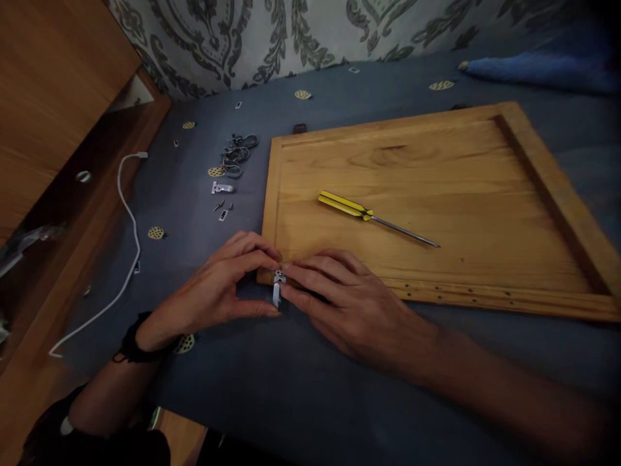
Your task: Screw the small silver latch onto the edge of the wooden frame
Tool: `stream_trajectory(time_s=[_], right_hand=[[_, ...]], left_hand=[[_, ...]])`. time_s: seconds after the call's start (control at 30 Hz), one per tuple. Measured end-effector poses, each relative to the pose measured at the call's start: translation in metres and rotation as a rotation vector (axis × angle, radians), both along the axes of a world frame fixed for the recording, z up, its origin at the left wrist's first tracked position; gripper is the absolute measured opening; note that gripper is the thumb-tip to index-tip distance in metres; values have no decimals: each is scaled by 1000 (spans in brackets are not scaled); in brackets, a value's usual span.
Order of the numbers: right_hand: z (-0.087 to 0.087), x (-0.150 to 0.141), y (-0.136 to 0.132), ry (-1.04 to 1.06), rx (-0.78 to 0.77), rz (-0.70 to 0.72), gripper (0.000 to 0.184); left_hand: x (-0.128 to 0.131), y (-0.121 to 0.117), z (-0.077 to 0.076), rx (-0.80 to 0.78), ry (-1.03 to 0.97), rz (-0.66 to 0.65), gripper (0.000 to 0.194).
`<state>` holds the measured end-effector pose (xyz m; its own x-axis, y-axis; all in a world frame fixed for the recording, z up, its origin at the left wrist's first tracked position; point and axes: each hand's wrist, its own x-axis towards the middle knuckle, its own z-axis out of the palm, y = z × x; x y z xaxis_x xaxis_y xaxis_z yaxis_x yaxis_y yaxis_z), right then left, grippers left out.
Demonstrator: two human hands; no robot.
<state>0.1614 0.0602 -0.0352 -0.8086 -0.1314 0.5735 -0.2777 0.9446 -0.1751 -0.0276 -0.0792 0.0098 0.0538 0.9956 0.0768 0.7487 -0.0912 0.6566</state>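
Note:
At the near left corner of a wooden panel (334, 155), a small silvery metal latch (277, 285) sits against the edge, its lever pointing toward me. My left hand (218, 278) steadies it from the left, forefinger by its top and thumb by the lever's lower end. From the right, my right hand (349, 298) pinches the same latch with forefinger and thumb. Fingertips hide parts of the fitting. On the panel, beyond my hands, lies a screwdriver (345, 205) with a yellow and black handle, its shaft pointing right.
Another silvery latch (223, 188) lies on the blue-grey cloth (204, 220) left of the panel, with several screws (219, 206) nearby. Beyond it is a heap of metal fittings with wire loops (237, 155). A white cable (133, 226) runs along the left side. Wooden furniture (58, 97) borders the left.

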Motion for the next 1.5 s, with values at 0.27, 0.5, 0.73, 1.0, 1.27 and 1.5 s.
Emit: stream_trajectory(time_s=[0.27,0.5,0.73,1.0,1.27,1.5], right_hand=[[-1,1,-1,-21,48,-11,30],[0,0,-1,-10,61,-22,31],[0,0,-1,-21,51,-7,28],[-2,-1,0,-10,51,-6,30],[-1,0,-1,-33,51,-11,29],[1,0,0,-48,34,2,29]], left_hand=[[0,-1,1,10,40,-20,40],[1,-3,3,-8,64,-29,40],[1,-3,3,-5,93,-37,40],[0,-4,4,-12,95,-29,42],[-1,-5,5,-56,56,-20,45],[-17,23,12,116,108,99,23]])
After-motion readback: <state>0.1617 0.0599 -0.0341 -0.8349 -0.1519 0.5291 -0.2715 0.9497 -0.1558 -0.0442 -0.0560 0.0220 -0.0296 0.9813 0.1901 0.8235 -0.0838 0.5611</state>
